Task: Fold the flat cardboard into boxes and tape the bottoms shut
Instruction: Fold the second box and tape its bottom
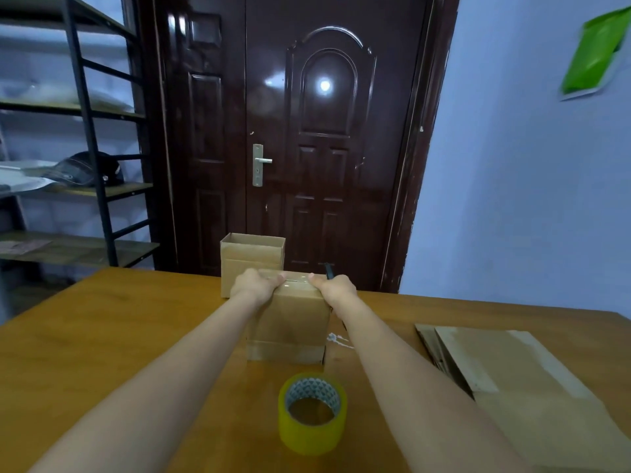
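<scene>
Tape is pressed down on an upturned box (288,319).
It is clamped between left hand (254,285) and right hand (336,288); the seam likely wants smoothing next.

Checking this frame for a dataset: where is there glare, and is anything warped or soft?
Head view: a bright lamp reflection glares on the glossy door; the tape strip shines on the box under both hands; wide-angle bending curves the shelf and table edge; the whole picture is slightly soft.

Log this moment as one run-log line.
step: pressing tape on box bottom | left hand and right hand: on upturned box | tape roll: on table, untouched
</scene>
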`<state>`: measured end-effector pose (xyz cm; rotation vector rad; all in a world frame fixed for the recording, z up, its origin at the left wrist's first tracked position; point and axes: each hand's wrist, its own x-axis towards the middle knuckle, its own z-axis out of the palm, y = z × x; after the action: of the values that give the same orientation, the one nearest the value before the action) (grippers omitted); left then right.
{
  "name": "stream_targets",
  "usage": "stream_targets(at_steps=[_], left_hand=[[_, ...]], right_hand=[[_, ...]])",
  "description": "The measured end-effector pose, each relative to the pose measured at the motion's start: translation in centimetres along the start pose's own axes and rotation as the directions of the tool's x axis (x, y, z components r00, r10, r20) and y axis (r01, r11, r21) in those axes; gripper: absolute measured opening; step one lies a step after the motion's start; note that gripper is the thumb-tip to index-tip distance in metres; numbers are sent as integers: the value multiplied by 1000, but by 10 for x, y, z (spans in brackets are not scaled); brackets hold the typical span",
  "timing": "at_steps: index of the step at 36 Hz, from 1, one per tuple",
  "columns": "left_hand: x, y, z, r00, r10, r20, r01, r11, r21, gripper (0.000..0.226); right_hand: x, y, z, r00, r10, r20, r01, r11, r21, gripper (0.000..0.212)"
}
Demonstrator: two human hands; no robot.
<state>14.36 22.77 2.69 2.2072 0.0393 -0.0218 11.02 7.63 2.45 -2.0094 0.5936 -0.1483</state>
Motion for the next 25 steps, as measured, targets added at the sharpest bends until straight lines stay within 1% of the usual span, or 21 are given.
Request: stream_targets(at_steps=[3, 5, 8, 10, 12, 15, 17, 19, 22, 25], left_hand=[[-8, 1, 0, 999, 37, -3, -37, 998, -47, 52], [-16, 2, 2, 998, 66, -22, -68, 994, -85, 46], [-28, 5, 7, 995, 98, -9, -97, 961, -259, 46], [-36, 10, 9, 990, 142, 25, -119, 901, -418, 42], [-42, 18, 9, 979, 197, 44, -140, 822, -551, 41], [-49, 31, 7, 965, 259, 33, -172, 729, -662, 45], [-52, 39, 8, 960, 279, 10, -193, 690, -698, 46], [-56, 49, 9, 952, 307, -7, -226, 684, -694, 45], [-60, 61, 10, 937, 347, -41, -289, 702, -651, 52], [-55, 68, 7, 916, 395, -72, -361, 732, -579, 64]], right_hand=[[-3, 6, -6, 1000, -24, -10, 25, 1000, 11, 64], [-6, 10, -13, 998, -52, -43, 53, 998, 35, 58], [-12, 14, -27, 989, -88, -120, 99, 991, 88, 47], [-17, 17, -38, 979, -94, -179, 121, 981, 149, 48], [-22, 19, -50, 969, -83, -232, 141, 959, 246, 48], [-26, 20, -70, 963, -46, -264, 151, 907, 392, 44], [-26, 19, -78, 967, -18, -255, 135, 882, 451, 42], [-28, 17, -87, 970, 0, -244, 130, 847, 516, 41], [-30, 15, -98, 970, 0, -243, 157, 761, 629, 40], [-30, 14, -106, 978, -42, -206, 178, 686, 705, 37]])
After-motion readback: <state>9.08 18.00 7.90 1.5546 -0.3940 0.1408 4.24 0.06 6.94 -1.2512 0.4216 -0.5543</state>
